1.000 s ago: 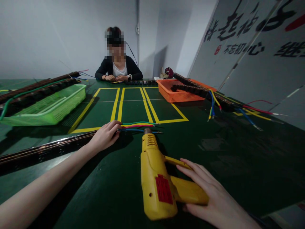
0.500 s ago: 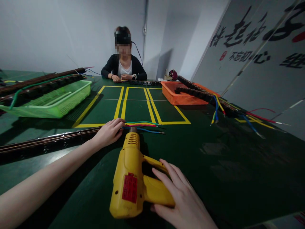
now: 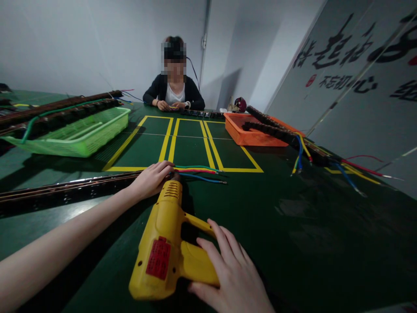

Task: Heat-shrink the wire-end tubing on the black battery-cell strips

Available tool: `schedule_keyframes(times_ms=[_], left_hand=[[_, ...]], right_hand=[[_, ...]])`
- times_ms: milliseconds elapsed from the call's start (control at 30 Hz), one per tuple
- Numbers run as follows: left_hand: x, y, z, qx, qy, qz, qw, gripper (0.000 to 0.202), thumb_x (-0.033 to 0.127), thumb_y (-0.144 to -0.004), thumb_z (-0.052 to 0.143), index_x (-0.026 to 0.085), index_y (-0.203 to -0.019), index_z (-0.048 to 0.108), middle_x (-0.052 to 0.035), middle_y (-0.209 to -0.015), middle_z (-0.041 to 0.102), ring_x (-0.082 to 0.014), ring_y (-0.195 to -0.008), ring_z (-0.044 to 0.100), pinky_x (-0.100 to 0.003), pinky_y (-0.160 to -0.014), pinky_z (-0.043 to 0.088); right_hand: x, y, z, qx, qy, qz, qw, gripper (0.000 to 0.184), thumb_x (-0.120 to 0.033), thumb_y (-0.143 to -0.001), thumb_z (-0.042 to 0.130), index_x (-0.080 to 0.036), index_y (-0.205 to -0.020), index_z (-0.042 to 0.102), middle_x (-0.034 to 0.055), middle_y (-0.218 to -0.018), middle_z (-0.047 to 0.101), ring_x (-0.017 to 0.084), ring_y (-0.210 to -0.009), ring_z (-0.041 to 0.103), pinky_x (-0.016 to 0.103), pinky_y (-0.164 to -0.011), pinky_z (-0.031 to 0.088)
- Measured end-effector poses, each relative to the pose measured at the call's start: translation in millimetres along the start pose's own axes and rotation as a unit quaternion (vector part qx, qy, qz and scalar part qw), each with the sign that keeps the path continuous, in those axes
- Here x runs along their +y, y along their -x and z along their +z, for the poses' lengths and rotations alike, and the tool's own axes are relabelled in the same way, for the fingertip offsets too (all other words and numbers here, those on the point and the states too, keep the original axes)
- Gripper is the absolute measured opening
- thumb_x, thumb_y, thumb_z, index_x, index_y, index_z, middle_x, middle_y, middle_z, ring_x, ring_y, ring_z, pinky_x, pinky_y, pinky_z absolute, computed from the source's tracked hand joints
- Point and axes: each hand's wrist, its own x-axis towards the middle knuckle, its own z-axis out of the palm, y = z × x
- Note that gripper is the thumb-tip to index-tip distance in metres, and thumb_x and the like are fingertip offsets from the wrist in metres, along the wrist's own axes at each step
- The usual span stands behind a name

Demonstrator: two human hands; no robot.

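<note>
My right hand [image 3: 230, 265] is closed around the handle of a yellow heat gun [image 3: 161, 243], which has a red label on its side. The gun's dark nozzle [image 3: 176, 176] points away from me and sits close to the fingers of my left hand [image 3: 155, 178]. That hand is wrapped over the end of a long dark cable-chain strip [image 3: 74, 191], where the wires come out. A green wire [image 3: 198, 166], a red wire [image 3: 203, 171] and a blue wire [image 3: 205, 178] stick out to its right. The left fingertips are partly hidden.
A green basket [image 3: 86, 148] with dark strips across it stands at left. An orange basket [image 3: 237, 130] stands at right, strips and coloured wires [image 3: 300, 156] reaching over its edge. Yellow tape outlines [image 3: 192, 120] mark the green table [image 3: 260, 243]. A co-worker [image 3: 174, 87] sits opposite.
The heat gun's rear and my right hand have swung left, and its nozzle has shifted slightly left, closer to my left hand. My left hand keeps its hold. The view has turned slightly.
</note>
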Motion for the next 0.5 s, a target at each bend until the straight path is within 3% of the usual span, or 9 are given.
schedule_keyframes(times_ms=[267,500], left_hand=[[-2.7,1.1,4.5,0.011,-0.008,0.001,1.0,0.024,0.018,-0.09,0.04,0.015,-0.11,0.052,-0.0128,-0.118,0.056,-0.0244,-0.103,0.056,-0.041,-0.088,0.05],[-1.0,1.3,2.7,0.012,-0.015,0.001,1.0,0.022,0.018,-0.091,0.038,0.016,-0.107,0.052,-0.0115,-0.117,0.055,-0.0231,-0.105,0.056,-0.039,-0.087,0.05]], right_hand=[[16.2,3.2,-23.9,-0.032,0.004,0.026,0.999,0.058,-0.055,-0.073,0.068,-0.031,-0.125,0.058,0.0,-0.154,0.027,0.027,-0.139,0.028,0.043,-0.108,0.034],[55.9,19.3,-41.6,-0.028,-0.021,0.047,0.998,0.056,-0.059,-0.073,0.066,-0.037,-0.124,0.057,-0.0002,-0.153,0.03,0.028,-0.137,0.031,0.045,-0.107,0.035]])
